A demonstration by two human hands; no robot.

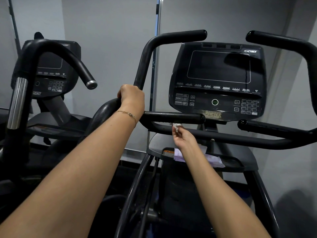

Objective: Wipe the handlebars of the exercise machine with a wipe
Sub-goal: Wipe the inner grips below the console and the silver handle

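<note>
Two forearms (pixel 77 160) were shown uncovered from the lower edge of the frame up to the wrists. A thin gold-coloured chain bracelet (pixel 127 115), fitted with small links and a tiny charm, was worn just below the left hand (pixel 131 96), left of centre.

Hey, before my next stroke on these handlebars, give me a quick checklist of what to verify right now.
1. Wipe held in the right hand: ok, pinched at the fingertips.
2. Wipe touching the short inner grip: cannot tell, it sits just under it.
3. Wipe spread out enough to cover the bar: not ok, it is bunched into a small wad.
4. Left hand steadying the left handlebar: ok, fingers curled round it.
5. Spare wipes nearby: ok, a purple pack lies on the tray.
6. Right handlebar clean: cannot tell.
</note>
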